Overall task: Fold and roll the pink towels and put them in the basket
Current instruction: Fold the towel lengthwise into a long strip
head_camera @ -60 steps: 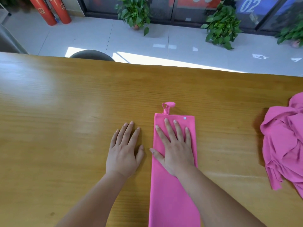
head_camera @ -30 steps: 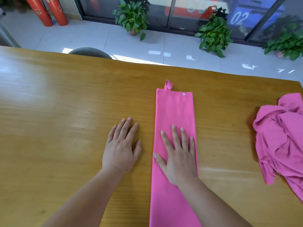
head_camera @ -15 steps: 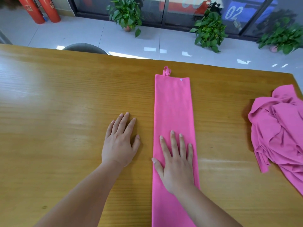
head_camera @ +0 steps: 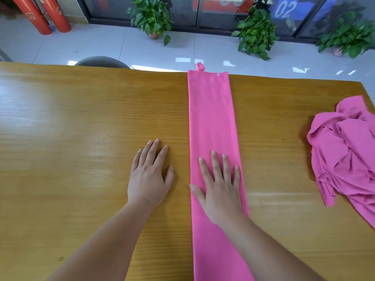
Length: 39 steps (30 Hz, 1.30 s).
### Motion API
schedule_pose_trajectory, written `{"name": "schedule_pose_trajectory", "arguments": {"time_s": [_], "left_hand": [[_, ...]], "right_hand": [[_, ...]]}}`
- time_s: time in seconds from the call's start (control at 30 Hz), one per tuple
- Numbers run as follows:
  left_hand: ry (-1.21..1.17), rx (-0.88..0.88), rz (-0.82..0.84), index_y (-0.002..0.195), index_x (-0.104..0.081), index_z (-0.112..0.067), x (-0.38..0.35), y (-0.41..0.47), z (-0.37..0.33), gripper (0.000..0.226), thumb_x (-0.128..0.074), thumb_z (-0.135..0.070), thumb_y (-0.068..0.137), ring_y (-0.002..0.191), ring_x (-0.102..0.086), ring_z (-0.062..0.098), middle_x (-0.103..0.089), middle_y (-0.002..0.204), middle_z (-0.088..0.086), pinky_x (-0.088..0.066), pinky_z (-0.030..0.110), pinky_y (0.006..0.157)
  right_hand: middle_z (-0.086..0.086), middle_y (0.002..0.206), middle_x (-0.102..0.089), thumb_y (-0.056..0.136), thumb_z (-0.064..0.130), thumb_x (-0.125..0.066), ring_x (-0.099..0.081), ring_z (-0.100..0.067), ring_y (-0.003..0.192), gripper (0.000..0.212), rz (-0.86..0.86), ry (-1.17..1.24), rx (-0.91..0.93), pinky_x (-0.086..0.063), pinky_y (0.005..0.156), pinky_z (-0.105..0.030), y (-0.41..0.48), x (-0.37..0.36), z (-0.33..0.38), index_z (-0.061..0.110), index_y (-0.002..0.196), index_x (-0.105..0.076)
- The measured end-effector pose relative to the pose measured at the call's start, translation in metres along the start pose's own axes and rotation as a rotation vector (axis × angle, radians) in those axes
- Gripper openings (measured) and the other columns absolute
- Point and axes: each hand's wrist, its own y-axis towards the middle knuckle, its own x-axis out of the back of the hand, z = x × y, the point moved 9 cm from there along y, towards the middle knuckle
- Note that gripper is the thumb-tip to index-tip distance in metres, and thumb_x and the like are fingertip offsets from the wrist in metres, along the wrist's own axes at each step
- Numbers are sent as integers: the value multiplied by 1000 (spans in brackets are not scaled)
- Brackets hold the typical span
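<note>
head view: a folded pink towel lay as a long narrow strip down the centre of the wooden table, its hanging loop at the far edge. the right hand lay flat on the strip, fingers spread. the left hand rested flat on bare wood just beside it. a crumpled pink towel pile sat at the right of the frame.

One legible marking: the white numerals "02" on a blue panel behind the glass frontage at upper right. White characters on the adjoining red panel are cut off by the top of the frame and cannot be read. Pale emblems on the red cylinders at upper left are too small to decipher.
</note>
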Motion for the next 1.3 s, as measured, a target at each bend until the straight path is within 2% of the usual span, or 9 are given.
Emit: {"name": "schedule_pose_trajectory", "arguments": {"time_s": [0.13,0.27,0.4,0.63,0.8,0.93,1.13,1.3], "left_hand": [[-3,-3,-3,162,-41,-24,0,0,0,62,-49,-46,105,164,-7,16,-22,175,-1,-14,47,132],[-8,4,-10,161,-42,-24,0,0,0,61,-51,-45,104,164,-8,16,-23,175,-1,-14,47,132],[-15,3,-13,161,-43,-24,0,0,0,61,-52,-45,104,164,-9,15,-24,175,-1,-14,47,132],[-12,8,-5,162,-41,-25,0,0,0,61,-51,-45,104,164,-7,15,-23,175,-1,-13,46,132],[-13,7,-10,161,-42,-25,1,0,0,61,-52,-45,104,164,-8,15,-23,175,-1,-13,46,132],[-12,5,-10,161,-42,-25,1,0,0,61,-52,-45,104,164,-8,15,-23,175,-2,-14,47,132],[-8,6,-6,161,-42,-25,1,0,0,61,-51,-46,104,164,-8,15,-23,175,-2,-14,47,132],[-7,3,-17,161,-43,-25,3,-1,-1,61,-52,-46,104,164,-8,15,-24,175,-1,-13,46,132]], "right_hand": [[-4,176,21,102,78,-16,20,-35,161,82,28,-4,-31,-8,128,-66,-24,-8,-5,36,168,12],[-2,176,20,101,79,-13,21,-33,161,82,-46,-5,-31,-7,127,-66,33,6,-9,38,168,11],[-2,175,24,100,80,-5,24,-33,160,81,-18,7,-49,-4,127,-67,78,14,-14,38,166,15],[-3,175,23,103,77,-16,23,-33,161,81,16,16,-48,-8,129,-64,-14,-6,-7,37,167,15],[-2,176,20,102,79,-13,21,-32,161,81,-53,14,-45,-7,129,-64,26,4,-10,38,168,11],[-2,175,23,102,79,-9,24,-32,160,80,-27,20,-59,-6,128,-64,56,10,-12,38,167,12],[-4,175,22,103,77,-18,22,-32,161,83,17,22,-30,-10,129,-62,-35,-9,-3,35,168,12],[-3,176,20,102,79,-17,21,-32,161,83,-21,22,-43,-9,129,-62,-21,-8,-6,36,168,11]]}}
